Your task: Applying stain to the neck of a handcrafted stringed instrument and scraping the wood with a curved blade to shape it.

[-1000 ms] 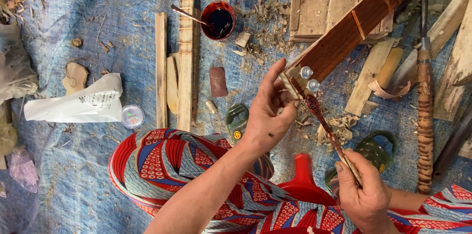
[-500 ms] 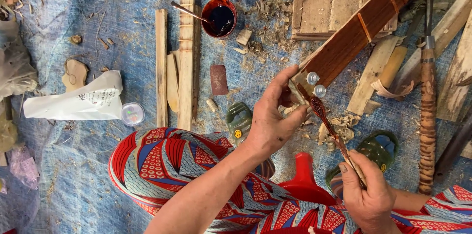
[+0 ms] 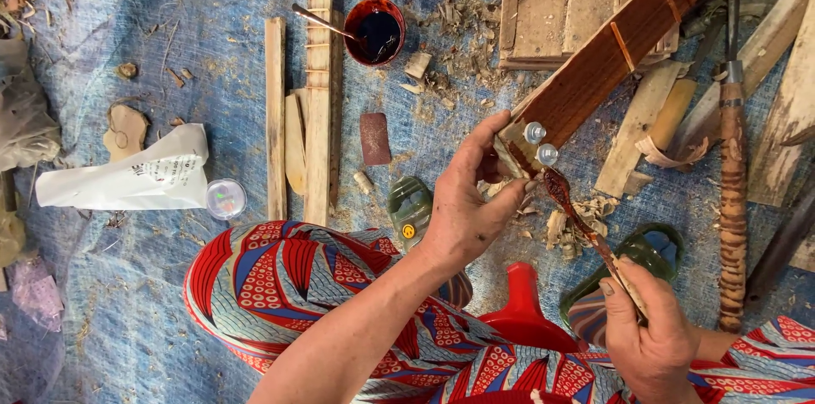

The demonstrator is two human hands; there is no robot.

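The left hand (image 3: 463, 209) reaches up from the lower middle of the view, forearm slanting across the red, blue and white patterned cloth (image 3: 306, 294) over the lap. Its fingers (image 3: 475, 154) are closed around the pale lower end of the long reddish-brown wooden instrument neck (image 3: 611, 56), thumb on the near side, the other fingers curled over the far edge. That neck runs diagonally up to the top right corner, crossed by thin light bands, and two small silver-capped pegs (image 3: 541, 143) stand on its held end just beside the fingertips. The end hovers above the blue tarpaulin floor cover (image 3: 170, 30), over pale wood shavings (image 3: 569, 226).

Farther right and lower, the right hand (image 3: 649, 340) is closed on the slim wooden stick with a dark red stained tip (image 3: 586, 221), pinched between thumb and forefinger. The stick slants up-left, and its wet-looking tip seems to touch the neck just below the pegs, though the contact is hard to make out.
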